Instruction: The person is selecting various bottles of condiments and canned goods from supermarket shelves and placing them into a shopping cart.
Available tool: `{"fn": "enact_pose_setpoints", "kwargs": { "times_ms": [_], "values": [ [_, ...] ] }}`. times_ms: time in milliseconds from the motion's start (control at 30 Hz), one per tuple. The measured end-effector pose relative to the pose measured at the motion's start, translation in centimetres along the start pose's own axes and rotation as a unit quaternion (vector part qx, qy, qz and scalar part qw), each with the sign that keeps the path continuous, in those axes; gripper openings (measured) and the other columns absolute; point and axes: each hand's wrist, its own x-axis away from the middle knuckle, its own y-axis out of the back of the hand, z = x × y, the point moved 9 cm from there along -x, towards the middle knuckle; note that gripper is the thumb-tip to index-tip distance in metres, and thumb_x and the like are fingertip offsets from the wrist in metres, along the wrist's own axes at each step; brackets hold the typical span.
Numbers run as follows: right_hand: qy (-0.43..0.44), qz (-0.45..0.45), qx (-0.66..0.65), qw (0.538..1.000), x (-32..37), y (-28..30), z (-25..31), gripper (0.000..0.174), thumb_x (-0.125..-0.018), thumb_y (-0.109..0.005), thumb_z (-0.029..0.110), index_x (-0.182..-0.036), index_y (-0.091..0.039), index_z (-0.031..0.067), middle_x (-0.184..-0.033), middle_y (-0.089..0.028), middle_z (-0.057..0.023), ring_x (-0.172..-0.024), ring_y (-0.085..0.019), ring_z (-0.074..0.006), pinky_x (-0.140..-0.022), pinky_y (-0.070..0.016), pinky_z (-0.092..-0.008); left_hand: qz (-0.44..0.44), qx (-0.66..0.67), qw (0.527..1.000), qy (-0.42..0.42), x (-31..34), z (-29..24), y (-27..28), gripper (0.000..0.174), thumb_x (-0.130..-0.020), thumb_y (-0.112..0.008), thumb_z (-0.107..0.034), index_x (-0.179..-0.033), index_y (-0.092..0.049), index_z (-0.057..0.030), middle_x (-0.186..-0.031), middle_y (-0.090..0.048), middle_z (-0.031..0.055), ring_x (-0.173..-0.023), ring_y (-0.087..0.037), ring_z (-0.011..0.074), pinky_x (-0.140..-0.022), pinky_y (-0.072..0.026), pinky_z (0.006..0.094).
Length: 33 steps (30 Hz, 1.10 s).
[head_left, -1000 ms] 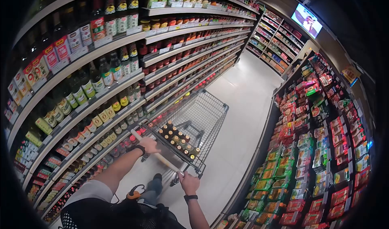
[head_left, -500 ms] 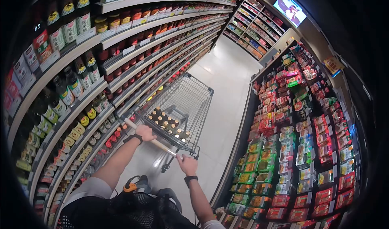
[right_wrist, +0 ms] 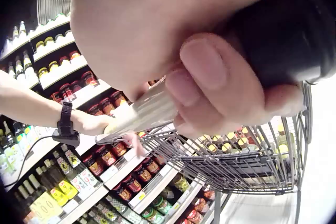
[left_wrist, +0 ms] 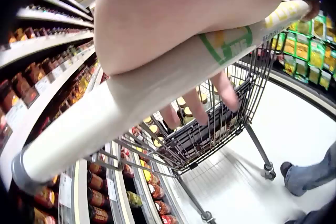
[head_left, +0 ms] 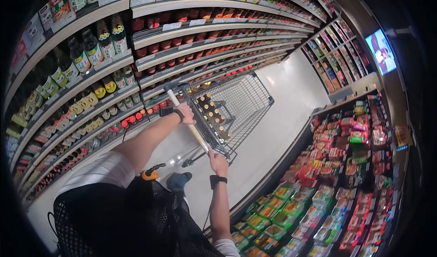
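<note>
A wire shopping cart [head_left: 241,102] stands in a shop aisle, with several brown bottles [head_left: 214,116] in its near end. My left hand [head_left: 186,113] grips the cream handle bar [head_left: 189,125] near its far end, fingers curled round it [left_wrist: 199,103]. My right hand [head_left: 217,157] grips the bar's near end. In the right wrist view the thumb [right_wrist: 205,69] and fingers wrap the dark end cap [right_wrist: 283,35]. Both wrists wear black bands.
Shelves of sauce bottles and jars [head_left: 104,75] line the left side. A low display of packets [head_left: 327,179] runs along the right. The pale floor [head_left: 291,98] stretches ahead past the cart toward more shelves and a wall screen [head_left: 382,52].
The view has swung: the cart now points up and to the right, closer to the left shelves. Both hands keep their grip on the handle bar.
</note>
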Motion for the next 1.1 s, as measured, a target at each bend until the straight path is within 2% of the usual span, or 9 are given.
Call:
{"fn": "enact_pose_setpoints", "kwargs": {
  "times_ms": [100, 300, 500, 833, 900, 933, 967, 1033, 1100],
  "values": [
    [0.014, -0.038, 0.017, 0.999, -2.1, 1.2, -1.0, 0.077, -0.092, -0.029, 0.068, -0.092, -0.074, 0.0056, -0.092, -0.068, -0.0259, -0.092, -0.066, -0.0412, -0.084, -0.0505, -0.0489, -0.082, 0.055, 0.995, 0.011, -3.4, 0.3, 0.2, 0.042, -0.081, -0.052, -0.058, -0.099, -0.074, -0.0274, -0.092, -0.072, 0.0024, -0.096, -0.066, 0.0231, -0.083, -0.0452, 0.0441],
    [0.027, -0.100, 0.048, 0.993, -3.2, 2.3, -1.2, 0.075, -0.093, -0.031, 0.066, -0.082, -0.075, 0.0053, -0.080, -0.068, -0.0247, -0.078, -0.068, -0.0404, -0.073, -0.0539, -0.0484, 0.047, 0.058, 0.995, 0.072, -5.0, 0.6, 0.7, 0.049, -0.078, -0.054, -0.058, -0.096, -0.075, -0.0171, -0.093, -0.072, 0.0091, -0.092, -0.068, 0.0278, -0.079, -0.0509, 0.0412],
    [0.024, -0.080, 0.049, 0.995, -8.0, 5.1, -2.2, 0.075, -0.094, -0.028, 0.066, -0.086, -0.076, 0.0085, -0.082, -0.070, -0.0209, -0.080, -0.069, -0.0376, -0.074, -0.0537, -0.0457, 0.010, 0.053, 0.996, 0.074, -10.7, 1.8, 1.9, 0.051, -0.077, -0.055, -0.056, -0.089, -0.075, -0.0096, -0.087, -0.072, 0.0127, -0.088, -0.069, 0.0298, -0.076, -0.0524, 0.0436],
    [0.025, 0.012, 0.016, 1.000, -14.7, 7.4, -6.2, 0.084, -0.091, -0.025, 0.071, -0.096, -0.073, 0.0020, -0.099, -0.067, -0.0293, -0.102, -0.062, -0.0437, -0.090, -0.0477, -0.0479, -0.096, 0.109, 0.987, 0.073, -15.8, 0.7, 5.6, 0.044, -0.071, -0.060, -0.049, -0.077, -0.074, -0.0074, -0.074, -0.070, 0.0140, -0.078, -0.068, 0.0319, -0.068, -0.0520, 0.0428],
    [0.056, 0.058, -0.028, 0.996, -17.0, 5.4, -7.3, 0.084, -0.090, -0.028, 0.073, -0.090, -0.071, -0.0004, -0.085, -0.069, -0.0233, -0.082, -0.068, -0.0370, -0.080, -0.0520, -0.0420, -0.097, 0.107, 0.988, 0.058, -17.1, 1.0, 5.2, 0.044, -0.071, -0.061, -0.049, -0.075, -0.074, -0.0078, -0.073, -0.069, 0.0135, -0.077, -0.068, 0.0320, -0.068, -0.0514, 0.0429],
    [0.032, 0.161, -0.132, 0.978, -17.0, 5.6, -7.2, 0.079, -0.090, -0.034, 0.072, -0.081, -0.069, 0.0011, -0.064, -0.063, -0.0151, -0.054, -0.063, -0.0246, -0.058, -0.0509, -0.0338, -0.118, 0.111, 0.985, 0.051, -18.0, 0.9, 5.1, 0.043, -0.071, -0.061, -0.049, -0.074, -0.074, -0.0082, -0.073, -0.069, 0.0131, -0.076, -0.068, 0.0316, -0.068, -0.0512, 0.0435],
    [0.032, 0.161, -0.130, 0.978, -17.1, 6.3, -6.7, 0.079, -0.090, -0.034, 0.072, -0.081, -0.069, 0.0011, -0.064, -0.063, -0.0151, -0.054, -0.063, -0.0246, -0.058, -0.0509, -0.0338, -0.119, 0.113, 0.985, 0.052, -18.3, 1.0, 5.4, 0.043, -0.071, -0.061, -0.049, -0.074, -0.074, -0.0082, -0.073, -0.069, 0.0131, -0.076, -0.068, 0.0316, -0.068, -0.0512, 0.0435],
    [-0.013, 0.215, -0.258, 0.942, -17.1, 6.4, -6.4, 0.075, -0.091, -0.038, 0.069, -0.072, -0.065, 0.0019, -0.052, -0.054, -0.0092, -0.039, -0.051, -0.0151, -0.042, -0.0419, -0.0285, -0.117, 0.111, 0.985, 0.057, -18.8, 1.1, 5.8, 0.043, -0.071, -0.060, -0.049, -0.074, -0.074, -0.0081, -0.072, -0.069, 0.0130, -0.075, -0.068, 0.0314, -0.068, -0.0510, 0.0436],
    [0.001, 0.228, -0.274, 0.934, -18.6, 6.2, -7.5, 0.075, -0.092, -0.038, 0.067, -0.065, -0.060, 0.0010, -0.050, -0.051, -0.0080, -0.039, -0.050, -0.0164, -0.039, -0.0394, -0.0283, -0.136, 0.114, 0.982, 0.058, -19.9, 0.8, 6.1, 0.044, -0.071, -0.060, -0.049, -0.075, -0.074, -0.0081, -0.072, -0.069, 0.0130, -0.075, -0.068, 0.0313, -0.068, -0.0511, 0.0433]
  ]
}}
